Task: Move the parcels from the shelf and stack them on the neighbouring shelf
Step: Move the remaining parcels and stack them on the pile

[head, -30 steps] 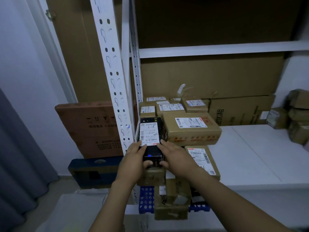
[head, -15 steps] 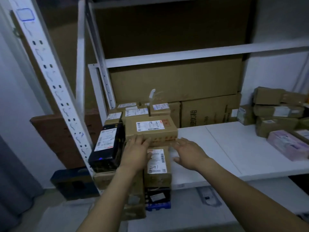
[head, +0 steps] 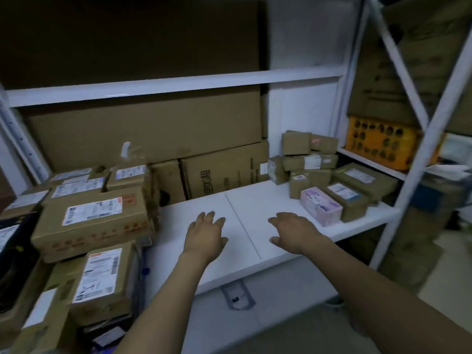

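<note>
A white shelf board (head: 255, 200) runs across the middle of the head view. On its left end sits a stack of labelled cardboard parcels (head: 92, 223), with a black parcel (head: 10, 241) at the far left edge. At the right end lies a smaller group of brown parcels (head: 362, 182) and a pink box (head: 320, 206). My left hand (head: 205, 236) and my right hand (head: 293, 232) hover over the bare middle of the board, palms down, fingers spread, holding nothing.
Large flat cardboard cartons (head: 153, 134) lean against the back of the shelf. A white upright post (head: 419, 154) stands at the right, with a yellow perforated crate (head: 380, 141) behind it. A lower white board (head: 268, 297) lies beneath.
The view has swung right. My hands let go of the black parcel on the left stack, passed the labelled carton, and now hover empty over the middle of the shelf.
</note>
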